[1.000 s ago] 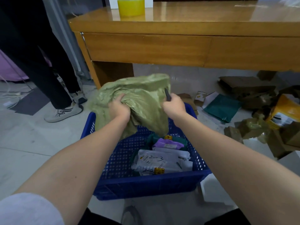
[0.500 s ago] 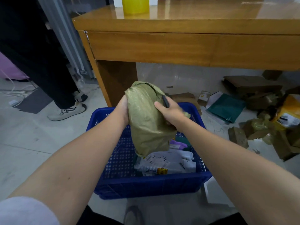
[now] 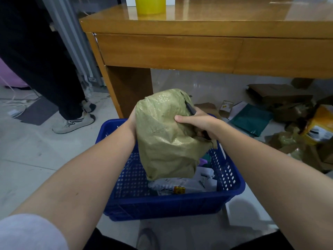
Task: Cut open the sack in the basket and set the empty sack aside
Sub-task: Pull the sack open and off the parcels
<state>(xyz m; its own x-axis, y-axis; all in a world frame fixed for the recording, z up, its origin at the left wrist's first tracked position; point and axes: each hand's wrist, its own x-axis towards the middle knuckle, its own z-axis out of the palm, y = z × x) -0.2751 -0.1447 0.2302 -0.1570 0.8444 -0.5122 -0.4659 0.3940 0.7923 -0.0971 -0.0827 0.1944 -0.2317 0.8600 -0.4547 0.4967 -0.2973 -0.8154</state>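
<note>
A second ago the green sack [image 3: 165, 134] was spread wide between the two hands; now it's squashed into a tight bundle held above the blue basket [image 3: 232, 179], emptied, its parcels [image 3: 182, 186] lying in the bottom. The left hand [image 3: 132, 118] presses the far side, fingers hidden, so I cannot tell its grip — the right hand [image 3: 200, 121] clamps the near side, a dark cutter [image 3: 189, 108] pinned under it. Only setting it aside looks left, I'd say.

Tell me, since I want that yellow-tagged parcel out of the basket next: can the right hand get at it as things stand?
Probably not yet. The right hand is gripping the green sack, which hangs over the yellow-tagged parcel in the blue basket.
</note>
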